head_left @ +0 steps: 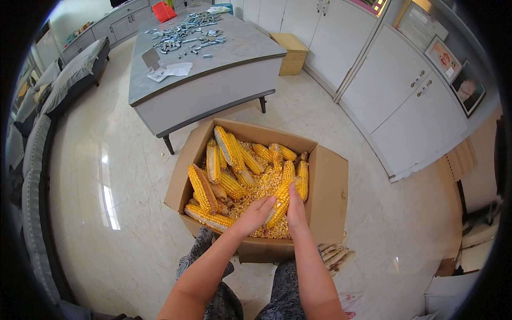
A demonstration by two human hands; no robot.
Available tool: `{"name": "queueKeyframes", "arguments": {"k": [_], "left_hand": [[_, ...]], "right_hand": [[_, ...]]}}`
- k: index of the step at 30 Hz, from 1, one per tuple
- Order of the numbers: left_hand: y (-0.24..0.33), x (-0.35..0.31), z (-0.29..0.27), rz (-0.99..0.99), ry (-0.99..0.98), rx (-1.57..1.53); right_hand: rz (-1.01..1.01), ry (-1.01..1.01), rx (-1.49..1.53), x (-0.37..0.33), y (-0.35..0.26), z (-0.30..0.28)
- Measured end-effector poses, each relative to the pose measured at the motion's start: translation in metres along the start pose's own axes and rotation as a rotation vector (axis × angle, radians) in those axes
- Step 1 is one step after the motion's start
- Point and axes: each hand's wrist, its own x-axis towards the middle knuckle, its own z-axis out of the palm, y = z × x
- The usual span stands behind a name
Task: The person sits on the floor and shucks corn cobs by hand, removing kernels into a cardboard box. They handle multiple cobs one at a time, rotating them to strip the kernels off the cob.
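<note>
Between my two hands is a yellow corn cob [280,202], held tilted over the open cardboard box [330,192]. My left hand [256,214] is closed against the cob's left side, near its lower end. Along its right side presses my right hand [296,209], with the fingers together and pointing up the cob. Loose corn kernels [261,188] cover the bottom of the box. Several whole cobs [228,146] are piled at its left and far sides; one cob at the left [201,186] shows a partly bare, brownish strip.
Stripped cobs [336,257] lie on the tiled floor by the box's near right corner. Beyond the box stands a grey table [234,66] bearing many metal parts [186,33] and some papers [173,70]. White cabinets [384,85] line the right side; a sofa [34,160] runs along the left.
</note>
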Motion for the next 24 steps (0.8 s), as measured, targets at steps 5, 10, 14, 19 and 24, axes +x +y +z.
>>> {"name": "queueKeyframes", "arguments": {"k": [5, 10, 14, 19, 24], "left_hand": [[0.01, -0.003, 0.005, -0.075, 0.029, -0.064], [0.012, 0.002, 0.003, -0.132, -0.071, -0.023], [0.02, -0.003, 0.005, -0.135, -0.03, -0.029], [0.008, 0.001, 0.002, -0.066, -0.069, -0.059], [0.011, 0.004, 0.005, -0.088, -0.019, 0.007]], "right_hand": [[0.007, 0.009, -0.016, -0.004, -0.008, 0.004], [-0.017, 0.0, -0.018, 0.003, 0.006, -0.003], [0.002, -0.005, 0.033, 0.004, 0.006, -0.005], [-0.018, -0.013, 0.074, 0.005, 0.005, -0.006], [-0.02, 0.131, -0.234, -0.003, -0.004, 0.004]]}}
